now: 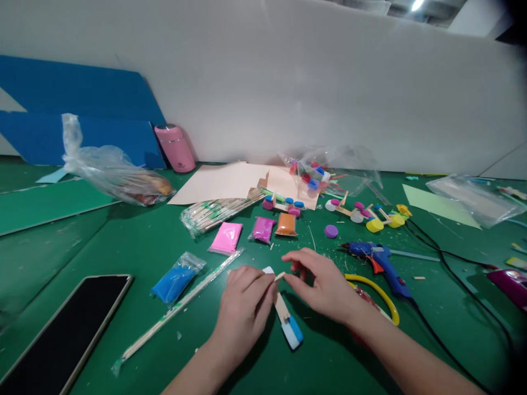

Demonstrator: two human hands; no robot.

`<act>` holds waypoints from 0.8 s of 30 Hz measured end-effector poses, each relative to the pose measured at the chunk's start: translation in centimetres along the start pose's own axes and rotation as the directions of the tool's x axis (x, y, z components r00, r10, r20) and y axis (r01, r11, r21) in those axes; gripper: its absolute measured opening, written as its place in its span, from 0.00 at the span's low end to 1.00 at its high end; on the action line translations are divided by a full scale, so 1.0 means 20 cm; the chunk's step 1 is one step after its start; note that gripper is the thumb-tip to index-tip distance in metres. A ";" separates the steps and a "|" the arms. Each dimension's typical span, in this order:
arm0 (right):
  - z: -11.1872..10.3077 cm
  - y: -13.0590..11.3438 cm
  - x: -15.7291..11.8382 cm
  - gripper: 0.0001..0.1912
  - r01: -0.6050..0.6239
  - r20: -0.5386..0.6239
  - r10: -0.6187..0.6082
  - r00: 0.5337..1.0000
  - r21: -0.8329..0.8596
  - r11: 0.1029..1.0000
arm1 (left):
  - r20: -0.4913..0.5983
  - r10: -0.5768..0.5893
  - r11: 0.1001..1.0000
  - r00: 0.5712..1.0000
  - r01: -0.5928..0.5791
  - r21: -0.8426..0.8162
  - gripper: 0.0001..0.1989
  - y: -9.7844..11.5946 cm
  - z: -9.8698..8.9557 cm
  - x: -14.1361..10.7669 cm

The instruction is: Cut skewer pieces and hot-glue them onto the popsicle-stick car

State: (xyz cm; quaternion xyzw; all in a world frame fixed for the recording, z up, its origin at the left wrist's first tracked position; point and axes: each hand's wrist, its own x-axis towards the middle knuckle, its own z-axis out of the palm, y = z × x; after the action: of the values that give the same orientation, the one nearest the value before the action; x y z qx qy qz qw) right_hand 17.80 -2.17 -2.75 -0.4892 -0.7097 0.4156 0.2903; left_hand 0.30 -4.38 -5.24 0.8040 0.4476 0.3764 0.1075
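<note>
Wooden strip (282,308) shows below and between the person's 2 hands, over the green bench (329,362), with a blue-and-white piece (292,332) at its near end. From where I stand, the left hand (244,299) has its grip closed on a short stick (280,276), above the far part of the strip. The right hand (315,274) has its grip parted, thumb and forefinger spread, the thumb tip right by the short stick; whether it touches, I cannot tell. Right of the strip, past that hand, lie a blue glue gun (382,254) and a curved yellow handle (373,283), partly hidden by the right forearm. Beyond the strip sit 3 packets, 1 pink packet (226,237), 1 purple packet (262,229) and 1 orange packet (286,225). Left of the strip are long wrapped sticks (181,306), a blue packet (175,281) and, farthest out, a phone (68,329).
</note>
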 end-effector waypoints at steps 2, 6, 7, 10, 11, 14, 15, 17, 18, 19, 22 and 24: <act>-0.01 0.00 -0.01 0.14 0.232 0.053 -0.226 0.973 -0.234 0.944 | -0.010 0.007 1.000 1.000 -0.007 0.002 0.07 0.00 0.00 0.00; 0.00 0.01 -0.01 0.11 0.416 0.124 -0.423 0.898 -0.555 0.720 | -0.023 0.006 1.000 1.000 -0.006 0.011 0.07 0.00 0.01 0.01; 0.01 0.02 -0.01 0.11 0.421 0.121 -0.439 0.891 -0.584 0.694 | -0.027 0.006 1.000 1.000 -0.006 0.014 0.07 0.00 0.01 0.01; 0.02 0.03 0.00 0.11 0.431 0.108 -0.470 0.876 -0.612 0.663 | -0.026 0.014 1.000 1.000 -0.013 0.018 0.07 -0.01 0.01 0.01; 0.03 0.03 0.00 0.12 0.434 0.106 -0.476 0.873 -0.613 0.660 | -0.022 0.015 1.000 1.000 -0.014 0.017 0.07 -0.01 0.01 0.01; 0.03 0.04 0.00 0.12 0.440 0.105 -0.487 0.867 -0.620 0.650 | -0.018 0.017 1.000 1.000 -0.017 0.008 0.07 -0.01 0.01 0.00; 0.03 0.05 0.00 0.12 0.442 0.107 -0.490 0.865 -0.623 0.645 | -0.019 0.020 1.000 1.000 -0.020 0.006 0.06 -0.01 0.01 0.00; 0.03 0.05 0.00 0.12 0.445 0.111 -0.494 0.863 -0.632 0.635 | -0.022 0.021 1.000 1.000 -0.021 0.003 0.06 0.00 0.00 0.01; 0.03 0.05 0.00 0.12 0.448 0.113 -0.498 0.860 -0.634 0.631 | -0.024 0.020 1.000 1.000 -0.020 0.004 0.06 0.00 0.00 0.01; 0.03 0.05 0.00 0.12 0.453 0.117 -0.501 0.858 -0.634 0.627 | -0.023 0.019 1.000 1.000 -0.019 0.008 0.06 0.00 0.00 0.01; 0.03 0.05 0.00 0.12 0.465 0.122 -0.512 0.850 -0.630 0.622 | -0.022 0.024 1.000 0.999 -0.023 0.016 0.06 0.00 0.00 0.01; 0.03 0.05 0.00 0.12 0.466 0.122 -0.513 0.850 -0.629 0.622 | -0.021 0.028 0.999 0.999 -0.028 0.018 0.06 0.00 0.00 0.01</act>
State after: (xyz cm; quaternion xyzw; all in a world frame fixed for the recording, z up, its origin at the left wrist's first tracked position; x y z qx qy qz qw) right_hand 17.82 -2.11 -3.95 -0.3601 -0.9026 0.0373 0.2329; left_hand 0.35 -4.19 -5.26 0.8071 0.4407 0.3824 0.0905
